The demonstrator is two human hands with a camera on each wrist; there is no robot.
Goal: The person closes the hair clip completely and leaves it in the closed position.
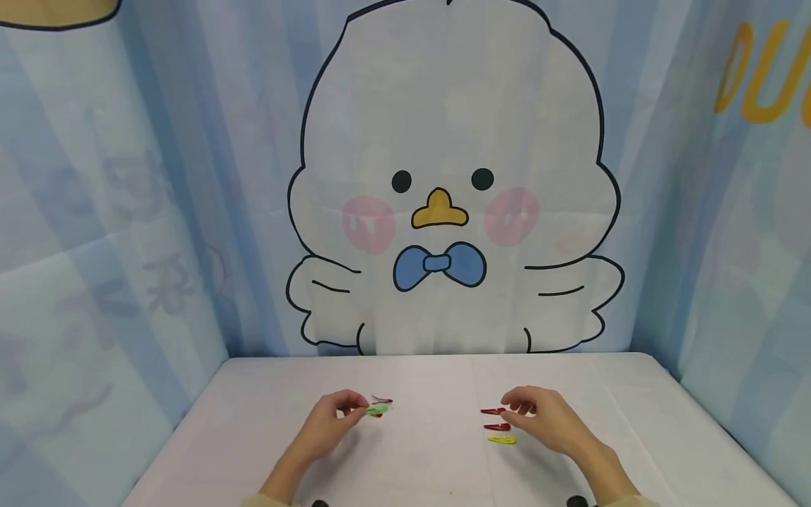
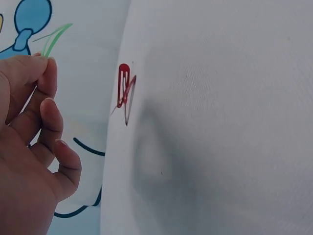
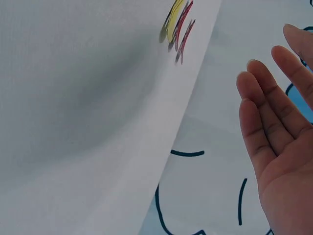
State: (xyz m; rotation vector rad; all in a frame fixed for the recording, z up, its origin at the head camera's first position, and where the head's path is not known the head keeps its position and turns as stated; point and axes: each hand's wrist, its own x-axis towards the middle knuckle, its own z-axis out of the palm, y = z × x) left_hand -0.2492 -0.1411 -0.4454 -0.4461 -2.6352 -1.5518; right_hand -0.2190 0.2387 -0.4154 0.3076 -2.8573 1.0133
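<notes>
A green hair clip (image 1: 378, 409) is held over the table (image 1: 437, 465), pinched between the thumb and a fingertip of the left hand (image 1: 326, 424), which comes in from the clip's 8 o'clock. In the left wrist view a thin strip stands off from the green frame in a narrow V, and the other fingers bend loosely, away from the clip. Below it two red clips (image 2: 123, 83) lie on the table, one flat, the other crossing it at the lower end; from overhead they peep out at the green clip's 1 and 6 o'clock.

Well apart, towards 4 o'clock, three more clips form a column: a yellow clip (image 1: 502, 439) nearest the person, then a middle red clip (image 1: 497, 427) and a far red clip (image 1: 492, 411) towards 12. The right hand (image 1: 548, 422) hovers at their 3 o'clock, holding nothing, fingers apart from the clips. No lettering can be read on any clip.

At 12 o'clock, beyond the table, the backdrop carries a white cartoon bird (image 1: 443, 127) with a blue bow tie (image 1: 438, 265). At 2 o'clock, yellow letters (image 1: 765, 77) read "DU", a third being cut off. At 9 o'clock, faint letters (image 1: 167, 285) are too pale to read surely.
</notes>
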